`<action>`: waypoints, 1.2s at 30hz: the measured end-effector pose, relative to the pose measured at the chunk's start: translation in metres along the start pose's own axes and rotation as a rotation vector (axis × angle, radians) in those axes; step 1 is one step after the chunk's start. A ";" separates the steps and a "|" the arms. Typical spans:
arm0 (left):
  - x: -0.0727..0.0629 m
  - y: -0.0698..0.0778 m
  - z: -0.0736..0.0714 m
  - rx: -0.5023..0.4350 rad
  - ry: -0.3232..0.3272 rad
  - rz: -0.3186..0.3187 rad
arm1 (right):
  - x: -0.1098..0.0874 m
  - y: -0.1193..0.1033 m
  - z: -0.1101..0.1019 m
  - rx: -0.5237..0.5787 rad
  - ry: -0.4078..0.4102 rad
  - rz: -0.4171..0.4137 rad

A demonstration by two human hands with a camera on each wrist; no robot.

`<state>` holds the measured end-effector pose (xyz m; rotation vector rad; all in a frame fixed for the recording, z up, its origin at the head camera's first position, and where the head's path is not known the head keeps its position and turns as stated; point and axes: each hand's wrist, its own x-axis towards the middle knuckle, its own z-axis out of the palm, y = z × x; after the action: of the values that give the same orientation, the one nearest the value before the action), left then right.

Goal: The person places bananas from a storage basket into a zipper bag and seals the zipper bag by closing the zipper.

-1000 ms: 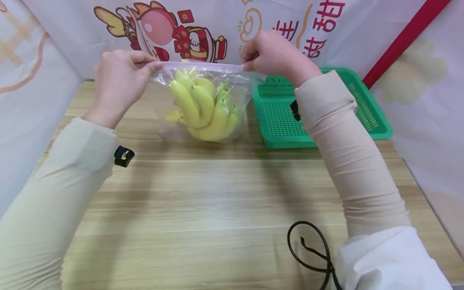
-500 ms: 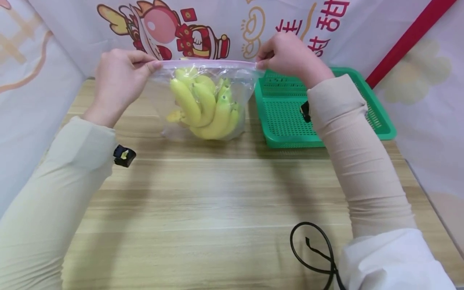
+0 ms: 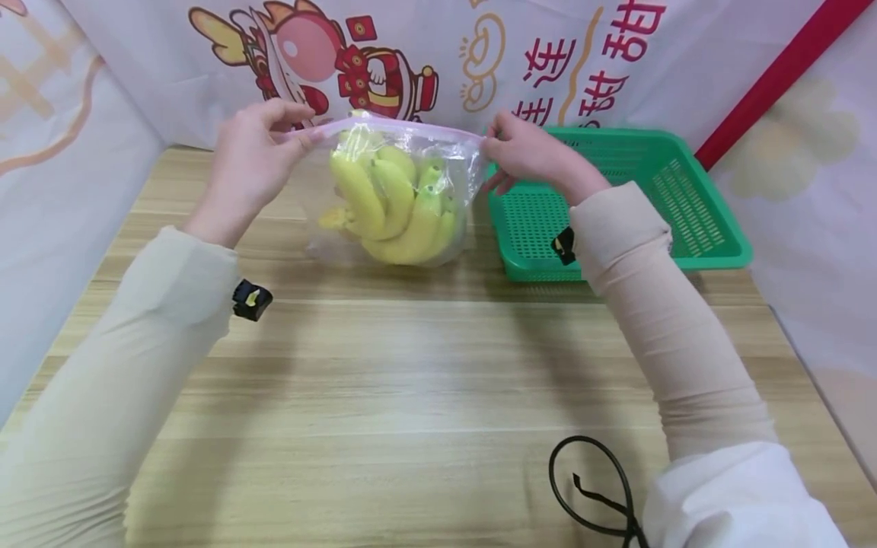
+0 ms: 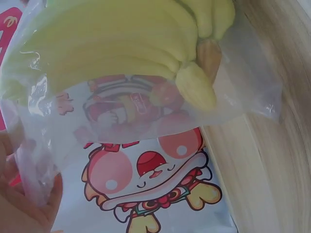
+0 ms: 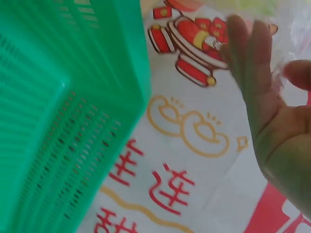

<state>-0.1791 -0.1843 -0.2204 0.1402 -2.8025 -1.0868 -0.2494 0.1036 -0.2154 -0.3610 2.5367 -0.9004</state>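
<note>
A clear zip bag (image 3: 411,129) with a pink strip along its top stands upright near the back of the table. Inside it are yellow bananas (image 3: 393,202), stems toward the upper right in the head view. My left hand (image 3: 253,160) pinches the bag's top left corner between thumb and forefinger. At the top right corner, my right hand (image 3: 527,156) pinches the strip's end, its lower fingers spread. The left wrist view shows the bananas (image 4: 121,43) through the plastic, with the left hand (image 4: 26,204) at the bag's edge. Extended fingers (image 5: 260,58) show in the right wrist view.
A green plastic basket (image 3: 537,269) stands just right of the bag, partly behind my right forearm. Black cable (image 3: 589,525) loops at the front right of the wooden table (image 3: 384,426). A printed white cloth (image 3: 438,46) rises behind.
My right hand first slid rightward along the strip to its end, then came lower with its fingers opening out. The left hand shifted slightly right, still at its corner.
</note>
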 end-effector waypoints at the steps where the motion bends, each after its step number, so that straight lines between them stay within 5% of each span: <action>1: 0.000 0.001 0.000 0.005 -0.022 0.002 | 0.000 0.001 0.003 0.022 -0.015 0.021; 7: 0.002 0.002 0.004 0.024 -0.198 0.017 | 0.006 0.002 0.022 -0.001 -0.106 0.045; 12: 0.000 0.002 0.013 -0.047 -0.323 0.000 | 0.010 0.003 0.030 -0.003 -0.156 0.003; 15: -0.002 0.003 0.017 -0.118 -0.339 -0.005 | 0.011 0.003 0.030 -0.004 -0.146 -0.009; 24: -0.009 0.005 0.024 -0.085 -0.378 -0.002 | 0.009 0.000 0.035 -0.041 -0.086 -0.013; 36: -0.015 -0.024 0.030 -0.154 -0.455 0.056 | 0.018 -0.003 0.052 -0.050 0.033 -0.056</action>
<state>-0.1684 -0.1802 -0.2593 -0.2305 -3.0611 -1.4746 -0.2401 0.0671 -0.2555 -0.4376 2.5945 -0.8718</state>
